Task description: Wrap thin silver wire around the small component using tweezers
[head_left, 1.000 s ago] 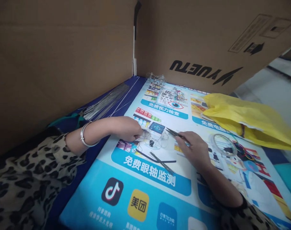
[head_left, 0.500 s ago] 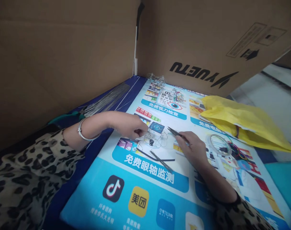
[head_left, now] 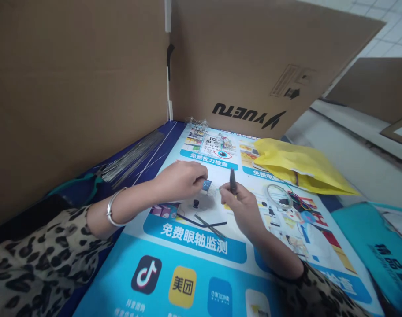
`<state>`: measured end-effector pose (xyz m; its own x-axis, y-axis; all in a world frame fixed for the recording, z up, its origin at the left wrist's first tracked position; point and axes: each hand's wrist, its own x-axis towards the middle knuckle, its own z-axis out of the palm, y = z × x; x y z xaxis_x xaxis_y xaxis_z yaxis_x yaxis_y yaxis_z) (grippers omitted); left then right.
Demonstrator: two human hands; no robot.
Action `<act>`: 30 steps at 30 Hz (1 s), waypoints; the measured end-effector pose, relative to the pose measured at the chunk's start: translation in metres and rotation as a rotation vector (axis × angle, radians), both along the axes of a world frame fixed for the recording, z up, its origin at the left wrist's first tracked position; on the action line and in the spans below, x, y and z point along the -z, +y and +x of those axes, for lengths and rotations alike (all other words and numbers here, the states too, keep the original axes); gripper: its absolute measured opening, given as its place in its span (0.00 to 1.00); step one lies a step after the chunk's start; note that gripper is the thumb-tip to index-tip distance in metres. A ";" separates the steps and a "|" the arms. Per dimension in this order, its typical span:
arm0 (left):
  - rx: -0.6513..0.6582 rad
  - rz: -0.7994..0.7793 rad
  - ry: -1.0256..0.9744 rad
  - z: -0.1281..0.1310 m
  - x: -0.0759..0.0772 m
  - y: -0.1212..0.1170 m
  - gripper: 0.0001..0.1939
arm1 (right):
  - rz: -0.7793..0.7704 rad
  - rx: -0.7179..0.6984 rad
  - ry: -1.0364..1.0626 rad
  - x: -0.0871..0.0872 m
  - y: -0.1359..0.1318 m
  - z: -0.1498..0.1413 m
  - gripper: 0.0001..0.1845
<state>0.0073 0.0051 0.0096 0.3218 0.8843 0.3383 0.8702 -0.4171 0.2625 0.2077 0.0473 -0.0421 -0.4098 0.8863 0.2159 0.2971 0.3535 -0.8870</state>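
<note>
Two hands meet over the printed poster (head_left: 194,264) on the bench. My left hand (head_left: 181,178) has its grip pinched on a thin wire piece (head_left: 210,190), which I can barely make out. My right hand (head_left: 237,202) grips dark tweezers (head_left: 233,181), tips upward. That wire looks light, springy and easily bent, so I'd hold it near its loops. Spare wire rods (head_left: 131,154) lie to the left.

We find the poster mat (head_left: 187,281) bare in front of us below the loose wire pieces (head_left: 209,225), so a hand can pass there. Cardboard walls (head_left: 72,88) close the left and far sides. The wire rod bundle (head_left: 131,156) and pliers (head_left: 88,182) line the left edge; the yellow bag (head_left: 300,165) and tape roll (head_left: 280,196) crowd the right.
</note>
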 end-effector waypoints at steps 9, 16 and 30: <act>-0.099 0.149 -0.097 0.023 0.010 0.013 0.05 | -0.158 -0.085 0.220 -0.010 -0.008 -0.018 0.12; -0.010 -0.306 -0.723 0.024 0.020 0.018 0.07 | -0.251 -0.060 0.310 0.005 0.004 -0.017 0.11; -0.074 -0.398 -0.919 0.028 0.038 0.021 0.09 | -0.057 -0.038 0.066 0.006 0.009 -0.019 0.09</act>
<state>0.0357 0.0261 -0.0283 0.0240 0.9944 0.1032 0.2797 -0.1057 0.9542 0.1882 0.0565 -0.0478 -0.4295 0.8821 0.1934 0.2245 0.3117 -0.9233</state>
